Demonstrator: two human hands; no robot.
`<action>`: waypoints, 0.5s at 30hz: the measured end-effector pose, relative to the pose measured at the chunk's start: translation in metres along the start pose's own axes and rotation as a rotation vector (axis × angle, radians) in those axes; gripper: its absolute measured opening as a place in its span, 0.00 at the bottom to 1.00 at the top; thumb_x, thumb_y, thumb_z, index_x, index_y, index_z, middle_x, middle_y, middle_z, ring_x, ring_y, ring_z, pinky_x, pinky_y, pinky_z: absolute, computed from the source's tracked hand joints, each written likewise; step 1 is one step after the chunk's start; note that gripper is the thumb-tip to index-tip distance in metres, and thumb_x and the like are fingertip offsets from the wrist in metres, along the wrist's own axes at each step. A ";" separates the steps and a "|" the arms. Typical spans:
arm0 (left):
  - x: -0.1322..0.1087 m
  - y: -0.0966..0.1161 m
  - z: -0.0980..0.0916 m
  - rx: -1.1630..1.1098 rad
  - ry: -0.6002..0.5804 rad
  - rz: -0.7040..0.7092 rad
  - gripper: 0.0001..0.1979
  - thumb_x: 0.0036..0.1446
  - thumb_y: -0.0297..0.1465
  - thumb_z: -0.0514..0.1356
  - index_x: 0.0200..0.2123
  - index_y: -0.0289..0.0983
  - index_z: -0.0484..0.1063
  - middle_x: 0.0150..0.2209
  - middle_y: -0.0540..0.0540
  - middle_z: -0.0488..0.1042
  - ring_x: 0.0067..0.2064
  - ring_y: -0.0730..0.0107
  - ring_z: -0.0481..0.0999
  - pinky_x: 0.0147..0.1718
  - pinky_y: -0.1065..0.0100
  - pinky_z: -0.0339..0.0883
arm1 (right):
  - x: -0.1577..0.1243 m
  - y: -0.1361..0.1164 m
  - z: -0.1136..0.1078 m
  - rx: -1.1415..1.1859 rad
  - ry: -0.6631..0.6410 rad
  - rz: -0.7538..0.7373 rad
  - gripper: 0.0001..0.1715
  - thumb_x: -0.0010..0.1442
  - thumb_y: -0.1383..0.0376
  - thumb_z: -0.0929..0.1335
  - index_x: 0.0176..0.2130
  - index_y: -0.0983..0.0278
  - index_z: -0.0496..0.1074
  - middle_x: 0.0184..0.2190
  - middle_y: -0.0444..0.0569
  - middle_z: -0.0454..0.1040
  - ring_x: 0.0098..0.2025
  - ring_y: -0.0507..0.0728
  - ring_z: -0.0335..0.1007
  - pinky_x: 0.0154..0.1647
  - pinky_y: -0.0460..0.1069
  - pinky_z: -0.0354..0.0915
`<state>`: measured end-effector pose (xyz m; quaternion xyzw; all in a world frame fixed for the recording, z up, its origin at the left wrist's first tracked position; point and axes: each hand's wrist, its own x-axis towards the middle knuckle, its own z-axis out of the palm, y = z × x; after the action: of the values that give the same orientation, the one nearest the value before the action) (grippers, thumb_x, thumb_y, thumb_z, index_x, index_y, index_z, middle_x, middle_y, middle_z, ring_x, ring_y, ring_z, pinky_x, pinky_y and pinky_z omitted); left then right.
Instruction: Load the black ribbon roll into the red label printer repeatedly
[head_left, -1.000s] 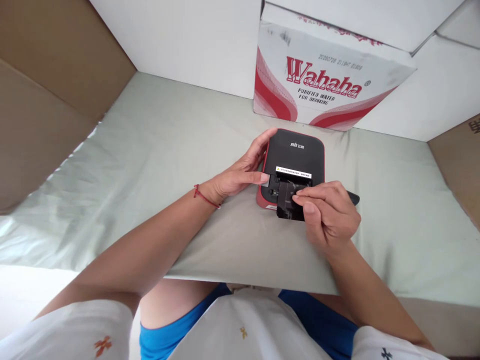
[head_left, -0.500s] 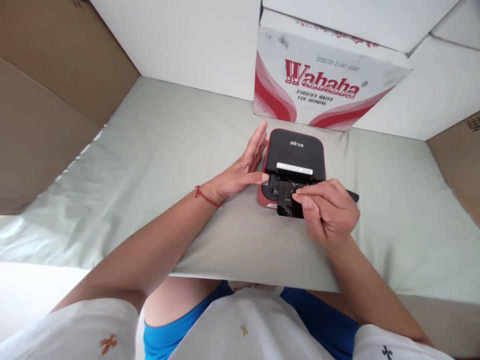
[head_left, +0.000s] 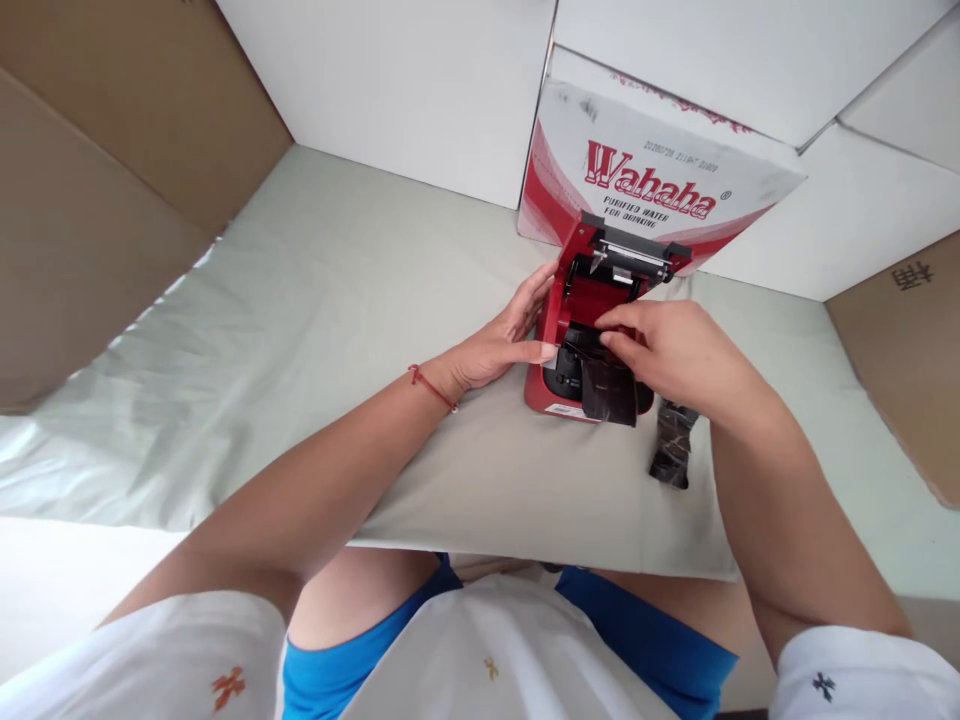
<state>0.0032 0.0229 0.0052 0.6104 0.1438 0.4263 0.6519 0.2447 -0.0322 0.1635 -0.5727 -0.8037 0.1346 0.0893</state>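
Observation:
A small red and black printer (head_left: 559,330) stands on the pale cloth with its lid (head_left: 630,252) raised upright. My left hand (head_left: 504,345) rests against its left side, fingers stretched along the casing and thumb on the front corner. My right hand (head_left: 667,348) reaches into the open compartment from the right, fingers pinched on a dark glossy strip (head_left: 609,392) that hangs out over the front edge.
A second dark strip (head_left: 673,447) lies on the cloth right of the printer. A white Wahaha water carton (head_left: 660,175) stands just behind it. Brown cardboard (head_left: 112,170) walls the left side and another piece (head_left: 904,350) the right. The table's front edge (head_left: 525,555) is near my lap.
The printer's lid has swung from flat to upright, baring the red inside. My right hand moved up into the compartment with the strip. The second dark strip now shows.

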 end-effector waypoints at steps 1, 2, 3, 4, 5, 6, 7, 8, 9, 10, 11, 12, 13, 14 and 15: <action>0.000 -0.001 0.000 -0.002 -0.002 -0.003 0.65 0.54 0.54 0.82 0.87 0.66 0.51 0.93 0.52 0.45 0.94 0.37 0.44 0.91 0.35 0.46 | 0.012 0.002 0.003 -0.104 -0.041 0.009 0.14 0.68 0.68 0.74 0.47 0.55 0.90 0.41 0.48 0.91 0.38 0.62 0.84 0.39 0.56 0.70; 0.000 -0.001 -0.001 -0.004 -0.006 -0.007 0.65 0.54 0.54 0.82 0.87 0.65 0.51 0.93 0.52 0.44 0.94 0.37 0.44 0.91 0.35 0.46 | 0.022 0.004 0.007 -0.199 -0.086 0.018 0.14 0.66 0.69 0.75 0.46 0.55 0.91 0.41 0.49 0.91 0.38 0.63 0.83 0.38 0.56 0.68; 0.001 -0.002 -0.001 -0.007 -0.010 -0.008 0.65 0.55 0.55 0.82 0.87 0.65 0.52 0.93 0.51 0.43 0.94 0.37 0.44 0.91 0.35 0.46 | 0.032 0.007 0.012 -0.277 -0.128 0.019 0.14 0.63 0.69 0.76 0.46 0.55 0.91 0.39 0.50 0.91 0.36 0.63 0.81 0.36 0.56 0.65; 0.001 -0.003 -0.001 -0.008 -0.012 -0.007 0.65 0.55 0.55 0.82 0.87 0.64 0.52 0.94 0.51 0.42 0.94 0.37 0.43 0.91 0.35 0.46 | 0.040 0.010 0.017 -0.333 -0.164 0.008 0.13 0.61 0.68 0.77 0.45 0.55 0.91 0.37 0.51 0.90 0.34 0.62 0.79 0.34 0.56 0.63; 0.001 -0.004 -0.001 -0.007 -0.013 -0.005 0.64 0.55 0.55 0.82 0.87 0.64 0.53 0.94 0.51 0.42 0.94 0.37 0.43 0.91 0.35 0.45 | 0.047 0.013 0.022 -0.369 -0.191 -0.014 0.12 0.59 0.67 0.79 0.43 0.55 0.91 0.34 0.51 0.88 0.32 0.61 0.76 0.32 0.56 0.61; 0.001 -0.004 -0.001 -0.005 -0.013 -0.004 0.64 0.54 0.56 0.82 0.87 0.63 0.54 0.93 0.50 0.43 0.94 0.36 0.43 0.91 0.35 0.45 | 0.052 0.017 0.026 -0.383 -0.209 -0.044 0.09 0.58 0.66 0.80 0.41 0.55 0.90 0.31 0.51 0.86 0.29 0.60 0.74 0.31 0.55 0.60; 0.001 -0.004 -0.001 -0.001 -0.011 -0.005 0.64 0.54 0.56 0.82 0.87 0.62 0.54 0.93 0.50 0.44 0.94 0.36 0.43 0.91 0.34 0.45 | 0.055 0.019 0.029 -0.381 -0.215 -0.076 0.07 0.58 0.65 0.81 0.39 0.55 0.89 0.28 0.50 0.84 0.28 0.58 0.71 0.31 0.55 0.59; 0.001 -0.004 -0.001 0.002 -0.009 -0.007 0.64 0.54 0.57 0.82 0.87 0.62 0.55 0.93 0.49 0.45 0.94 0.35 0.43 0.91 0.34 0.44 | 0.057 0.021 0.031 -0.373 -0.211 -0.099 0.04 0.58 0.64 0.81 0.37 0.56 0.88 0.26 0.49 0.83 0.26 0.57 0.69 0.30 0.55 0.59; 0.001 -0.004 -0.001 0.003 -0.005 -0.012 0.64 0.54 0.57 0.82 0.86 0.62 0.55 0.93 0.49 0.45 0.94 0.35 0.43 0.91 0.34 0.44 | 0.056 0.022 0.031 -0.366 -0.202 -0.108 0.03 0.59 0.63 0.81 0.35 0.56 0.86 0.25 0.49 0.81 0.25 0.56 0.67 0.30 0.55 0.59; 0.001 -0.004 -0.001 0.002 -0.002 -0.017 0.63 0.54 0.56 0.82 0.86 0.61 0.55 0.93 0.49 0.46 0.94 0.35 0.43 0.91 0.34 0.44 | 0.053 0.021 0.028 -0.358 -0.187 -0.109 0.05 0.60 0.62 0.81 0.34 0.57 0.84 0.25 0.49 0.81 0.25 0.56 0.66 0.29 0.55 0.59; 0.001 -0.003 0.000 0.000 0.002 -0.021 0.63 0.55 0.56 0.82 0.86 0.61 0.55 0.93 0.48 0.46 0.94 0.35 0.43 0.91 0.34 0.45 | 0.047 0.019 0.023 -0.340 -0.164 -0.105 0.06 0.61 0.62 0.80 0.34 0.57 0.83 0.26 0.49 0.82 0.25 0.56 0.67 0.29 0.55 0.59; 0.001 -0.003 0.000 -0.004 0.004 -0.026 0.63 0.55 0.55 0.82 0.86 0.61 0.55 0.93 0.48 0.47 0.94 0.35 0.43 0.91 0.34 0.45 | 0.039 0.016 0.016 -0.306 -0.136 -0.099 0.05 0.62 0.61 0.80 0.35 0.58 0.83 0.28 0.49 0.83 0.26 0.56 0.69 0.28 0.54 0.60; 0.001 -0.003 0.000 -0.009 0.005 -0.028 0.63 0.55 0.55 0.82 0.86 0.61 0.55 0.93 0.48 0.47 0.94 0.35 0.43 0.91 0.35 0.45 | 0.029 0.013 0.006 -0.255 -0.104 -0.093 0.04 0.63 0.61 0.79 0.38 0.58 0.84 0.32 0.49 0.86 0.28 0.57 0.72 0.29 0.54 0.62; 0.000 -0.003 0.000 -0.013 0.004 -0.027 0.62 0.56 0.54 0.82 0.86 0.61 0.55 0.93 0.48 0.47 0.94 0.36 0.43 0.91 0.35 0.45 | 0.016 0.010 -0.005 -0.184 -0.066 -0.091 0.05 0.65 0.60 0.78 0.42 0.57 0.85 0.35 0.49 0.88 0.30 0.58 0.76 0.30 0.54 0.64; 0.001 -0.003 0.000 -0.016 0.002 -0.024 0.62 0.56 0.54 0.82 0.86 0.61 0.56 0.93 0.49 0.47 0.94 0.36 0.43 0.91 0.35 0.45 | 0.001 0.010 -0.017 -0.097 -0.025 -0.089 0.09 0.67 0.59 0.77 0.48 0.56 0.86 0.41 0.48 0.90 0.33 0.59 0.79 0.33 0.54 0.68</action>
<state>0.0046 0.0238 0.0023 0.6030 0.1486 0.4201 0.6617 0.2579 -0.0260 0.1765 -0.5383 -0.8350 0.0983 0.0574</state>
